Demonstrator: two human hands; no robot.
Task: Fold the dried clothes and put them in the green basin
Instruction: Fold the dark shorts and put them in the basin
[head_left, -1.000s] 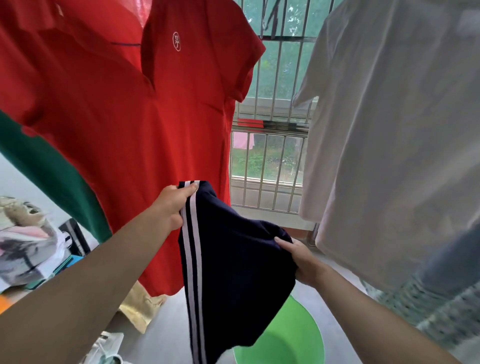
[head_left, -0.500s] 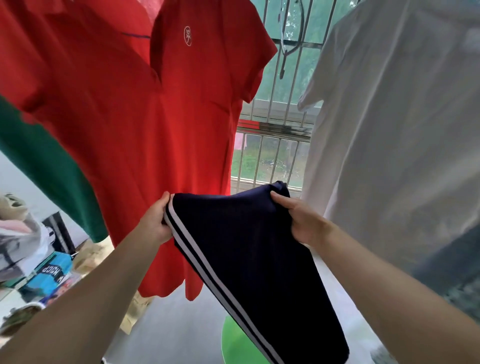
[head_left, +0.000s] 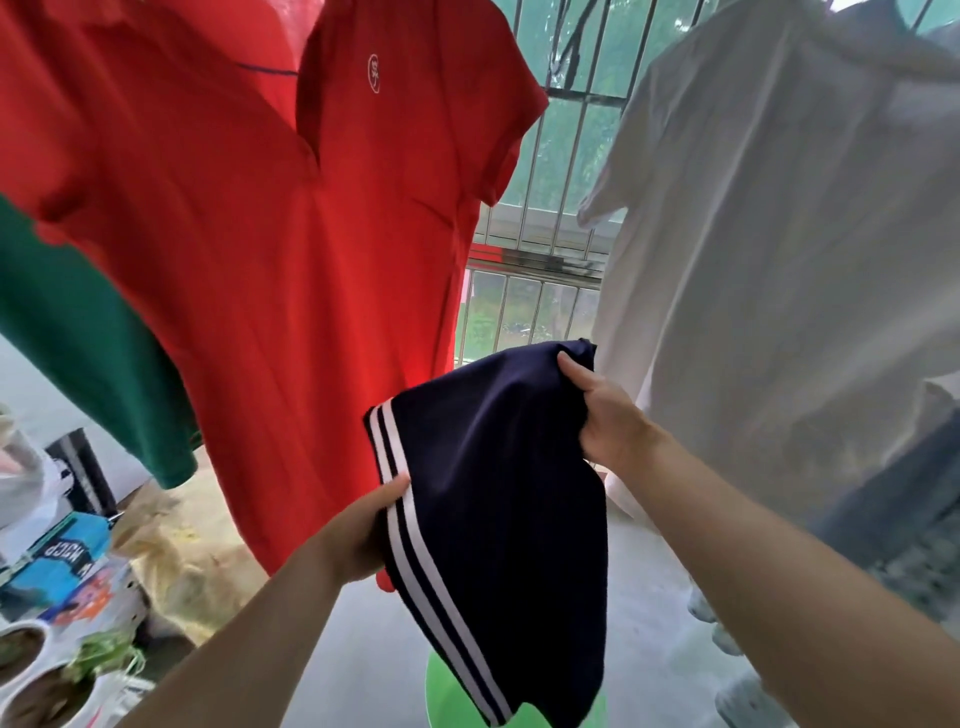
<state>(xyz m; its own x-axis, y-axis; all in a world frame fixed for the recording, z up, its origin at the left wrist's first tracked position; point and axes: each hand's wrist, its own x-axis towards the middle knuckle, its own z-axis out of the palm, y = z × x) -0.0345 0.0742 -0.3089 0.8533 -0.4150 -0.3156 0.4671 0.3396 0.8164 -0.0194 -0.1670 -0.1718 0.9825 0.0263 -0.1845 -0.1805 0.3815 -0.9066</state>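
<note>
Shorts (head_left: 498, 499) between left hand (head_left: 363, 530), right hand (head_left: 608, 415)

A: Your navy shorts (head_left: 498, 499) cover most of the green basin (head_left: 439, 695). Only slivers of it show below their hem, and the bottom edge cuts those off.
B: At their striped side, your left hand (head_left: 363, 535) shows just a thumb. The fingers are behind the cloth.
A: At their top corner, your right hand (head_left: 608, 421) buries its fingertips in the fabric.
B: Left of the shorts, the red shirt (head_left: 249, 234) runs off the top edge, and its emblem (head_left: 373, 74) is too small to read. Right of them, the white shirt (head_left: 779, 234) is cut off too.
</note>
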